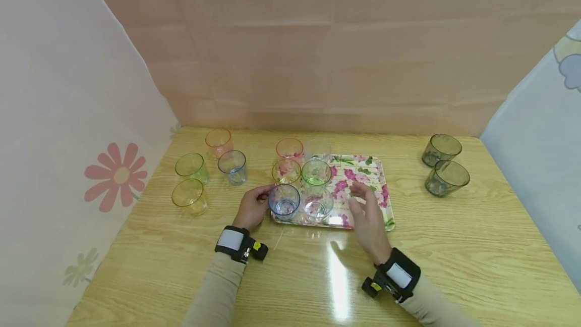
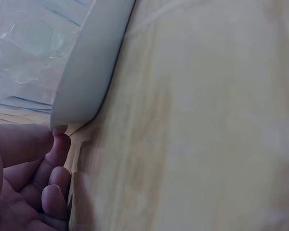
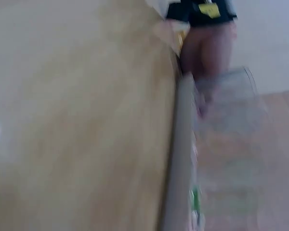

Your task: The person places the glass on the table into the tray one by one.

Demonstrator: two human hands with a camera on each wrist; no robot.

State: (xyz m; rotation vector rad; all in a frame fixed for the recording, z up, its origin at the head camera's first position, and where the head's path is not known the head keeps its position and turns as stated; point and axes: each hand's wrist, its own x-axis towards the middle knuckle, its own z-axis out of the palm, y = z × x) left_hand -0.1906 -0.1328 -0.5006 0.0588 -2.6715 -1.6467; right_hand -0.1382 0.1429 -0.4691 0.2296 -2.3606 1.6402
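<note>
a: what does the left grip (image 1: 252, 208) have?
b: the rim of the rectangular, pink-flowered, plastic-looking tray (image 1: 372, 170), pinched between thumb and finger. the tray lies on the pale wood-grained surface (image 1: 481, 241), mostly to the right of that grip.
a: and the right grip (image 1: 369, 223)?
b: loose, holding nothing, over the tray's far side from the left grip.
a: so what worries you?
b: the load. the tumblers crowd the side by the left grip, so if it raises that rim alone, i'd expect them to slide or tip towards the right grip.
a: which one is most at risk?
b: perhaps the round, blue-tinted, see-through tumbler (image 1: 284, 202). it stands just beside the left grip's fingers, so a shifting knuckle could nudge it.
a: anything on the other side?
b: the round, colourless, see-through tumbler (image 1: 317, 205) stands between the grips. it's hard to see, so a careless sweep from the right grip could knock it into its green-tinted, see-through neighbour (image 1: 316, 173), behind it.
</note>
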